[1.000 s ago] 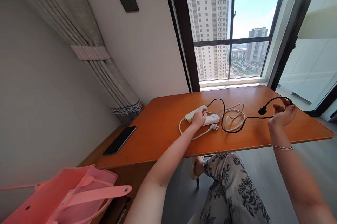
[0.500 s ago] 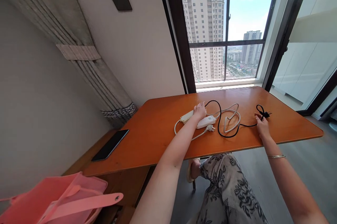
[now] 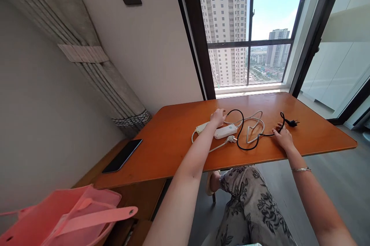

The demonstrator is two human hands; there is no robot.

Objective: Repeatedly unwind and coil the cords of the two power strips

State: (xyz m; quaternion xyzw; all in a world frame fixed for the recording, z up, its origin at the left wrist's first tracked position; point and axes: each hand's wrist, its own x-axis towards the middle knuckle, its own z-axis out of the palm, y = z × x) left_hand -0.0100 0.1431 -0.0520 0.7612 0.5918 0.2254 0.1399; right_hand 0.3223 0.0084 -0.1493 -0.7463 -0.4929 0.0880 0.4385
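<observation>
A black power cord (image 3: 245, 149) snakes across the brown table (image 3: 173, 142), between my two hands. My left hand (image 3: 219, 117) is closed at one end of that cord, its fingertips partly hidden behind the hand. Under and beside this hand lies a white power strip (image 3: 226, 131) with a white plug (image 3: 231, 139) and a looped white cable (image 3: 262, 124). Near the right side, my right hand (image 3: 283, 137) pinches the black cord close to a small bend. The cord's black plug (image 3: 291, 123) lies just beyond those fingers, prongs pointing right.
A dark flat tablet-like device (image 3: 123, 156) rests at the table's left edge. Below it on the left is a pink bag (image 3: 72, 215) with a strap. A window (image 3: 250, 64) stands behind the table, and a grey curtain (image 3: 95, 72) hangs to the left.
My right hand has slid slightly left along the black cord, and the loop near the plug has opened into a narrow bend. My left hand stays around the same spot. The view has tilted slightly.
</observation>
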